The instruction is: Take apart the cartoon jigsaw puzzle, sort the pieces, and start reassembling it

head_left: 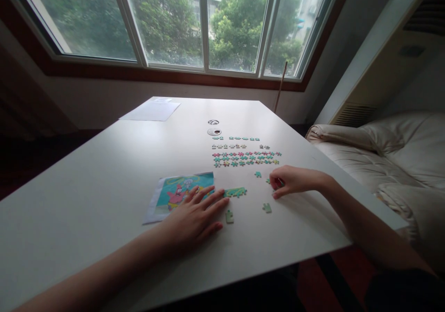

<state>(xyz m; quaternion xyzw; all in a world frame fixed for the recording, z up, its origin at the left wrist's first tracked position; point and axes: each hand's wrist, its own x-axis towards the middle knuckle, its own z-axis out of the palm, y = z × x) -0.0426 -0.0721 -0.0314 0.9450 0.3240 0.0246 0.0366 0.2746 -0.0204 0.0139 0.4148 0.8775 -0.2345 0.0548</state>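
My left hand point(196, 214) lies flat on the white table point(104, 182), fingers spread, its fingertips over the right edge of a cartoon reference picture point(174, 196) and touching a short joined strip of green puzzle pieces point(235, 192). My right hand point(290, 181) is curled in a pinch around a small green puzzle piece point(280, 182) on the table. Loose pieces lie near both hands: one point(229, 216) below the strip, one point(267, 207) under my right hand, one point(257, 174) above. Several rows of sorted puzzle pieces point(245, 158) stretch further back.
A sheet of white paper point(151, 110) lies at the table's far left. Two small round lids or cable holes point(213, 127) sit behind the piece rows. A cream sofa point(382, 154) stands to the right, close to the table edge. Windows fill the back wall.
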